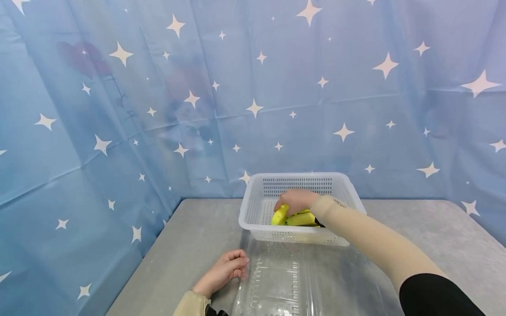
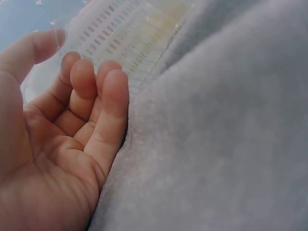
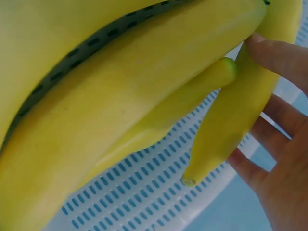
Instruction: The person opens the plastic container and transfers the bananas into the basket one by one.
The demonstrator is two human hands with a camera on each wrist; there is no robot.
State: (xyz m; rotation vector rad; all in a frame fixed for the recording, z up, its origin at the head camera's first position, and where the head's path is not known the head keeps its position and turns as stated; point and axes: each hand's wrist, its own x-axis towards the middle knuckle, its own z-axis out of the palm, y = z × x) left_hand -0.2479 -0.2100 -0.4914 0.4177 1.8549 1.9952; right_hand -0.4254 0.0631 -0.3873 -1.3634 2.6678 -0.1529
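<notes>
My right hand (image 1: 296, 200) reaches into the white perforated basket (image 1: 253, 227). Its thumb and fingers grip a yellow banana (image 3: 226, 115), which lies at a slant in the right wrist view. Other bananas (image 3: 120, 101) lie beside it in the basket, large and close to the camera. My left hand (image 1: 227, 267) is at the left edge of a clear plastic container (image 1: 276, 281), in front of the basket. Its fingers (image 2: 113, 96) are curled, and the thumb lies by the container's rim; some fingertips show through the plastic in the head view.
A grey table (image 1: 189, 232) carries the basket and the container. Behind it and along the left hangs a blue curtain (image 1: 221, 123) with pale stars. The basket stands near the table's back edge.
</notes>
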